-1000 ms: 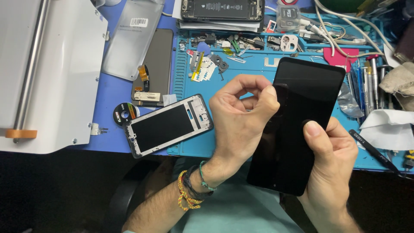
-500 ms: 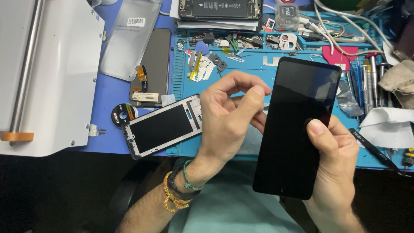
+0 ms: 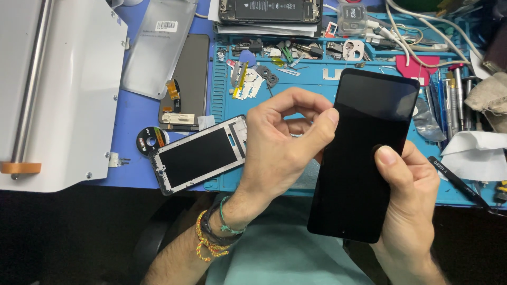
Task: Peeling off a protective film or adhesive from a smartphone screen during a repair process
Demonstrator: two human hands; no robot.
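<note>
Right hand point(image 3: 409, 198): grips the lower right edge of a black phone screen panel point(image 3: 364, 153), thumb pressed flat on its glass, panel held tilted above the blue work mat point(image 3: 317, 89). Left hand point(image 3: 285, 142): thumb and forefinger pinched together at the panel's left edge. Phone frame point(image 3: 200, 154): lies left of the panel, on the surface. Black tweezers point(image 3: 459, 182): right of the panel.
</note>
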